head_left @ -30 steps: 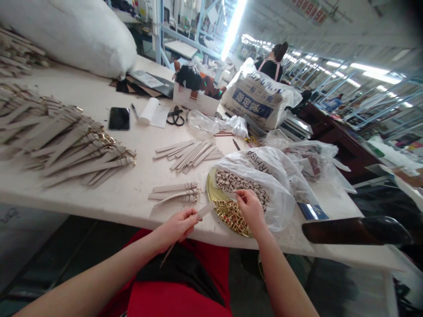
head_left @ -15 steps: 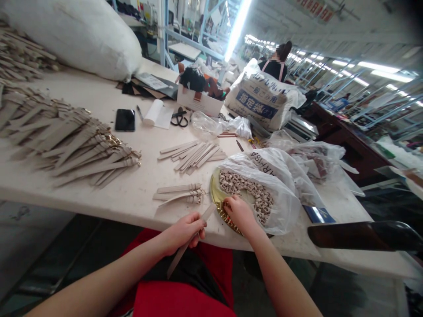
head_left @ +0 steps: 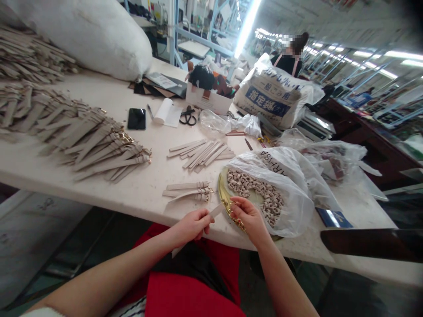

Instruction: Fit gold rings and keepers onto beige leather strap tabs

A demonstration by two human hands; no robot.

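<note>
Nearest to me is the worker's red garment [head_left: 194, 295], a dark fold across it, at the edge of the bench [head_left: 148, 180]. Just above the lap, the left hand [head_left: 195, 223] has its fingers closed round a pale beige strap [head_left: 216, 211], whose flat end pokes out toward the dish while the other end slants down below the hand. Beside it, the right hand [head_left: 248, 218] is over the near rim of a yellowish dish [head_left: 222, 187], thumb and forefinger pinching what looks like a gold buckle [head_left: 233, 203]. More gold buckles [head_left: 238, 223] lie under that hand, and farther in sits a mass of small beige loops [head_left: 272, 203], partly covered by a clear plastic bag [head_left: 299, 209].

Left of the dish there's a small group of fitted straps [head_left: 188, 193], their metal ends facing it; beyond them, plain strips [head_left: 205, 155] are fanned out. A big heap of straps [head_left: 99, 147] spreads over the left side. Farther back I see a black phone [head_left: 136, 119], a paper roll [head_left: 164, 112], black scissors [head_left: 188, 116], a white box [head_left: 209, 101] full of dark material and a printed sack [head_left: 267, 94]. Past the sack, another person [head_left: 288, 63] is there in dark clothing with pink straps.
</note>
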